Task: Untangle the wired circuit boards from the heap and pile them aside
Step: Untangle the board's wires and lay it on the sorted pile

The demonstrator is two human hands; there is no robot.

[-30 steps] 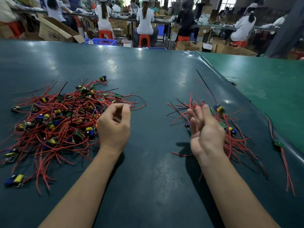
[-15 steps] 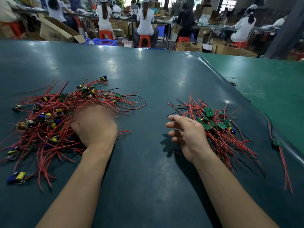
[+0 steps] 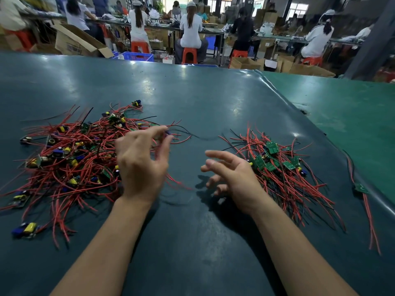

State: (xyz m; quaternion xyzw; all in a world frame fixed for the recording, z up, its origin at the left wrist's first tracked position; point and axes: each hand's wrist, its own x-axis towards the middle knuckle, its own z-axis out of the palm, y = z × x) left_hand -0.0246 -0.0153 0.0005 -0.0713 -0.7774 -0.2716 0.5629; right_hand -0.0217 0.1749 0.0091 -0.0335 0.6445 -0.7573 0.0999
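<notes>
A tangled heap of wired circuit boards (image 3: 70,154), with red and black leads and yellow and blue parts, covers the left of the dark mat. My left hand (image 3: 141,165) hovers over the heap's right edge. Its thumb and forefinger pinch a small, blurred wired circuit board (image 3: 167,133), and red leads trail below the hand. The sorted pile of boards (image 3: 282,167), green sides up, lies to the right. My right hand (image 3: 233,178) floats just left of that pile, palm turned inward, fingers spread and holding nothing.
One stray board with red leads (image 3: 361,188) lies at the mat's right edge, where the mat (image 3: 192,99) meets a lighter green table (image 3: 352,116). Loose boards sit at the near left (image 3: 24,228). People work at benches beyond the far edge.
My left hand dipped into the heap and has come up to the right, pinching a board. My right hand left the sorted pile, moved left and opened its fingers.
</notes>
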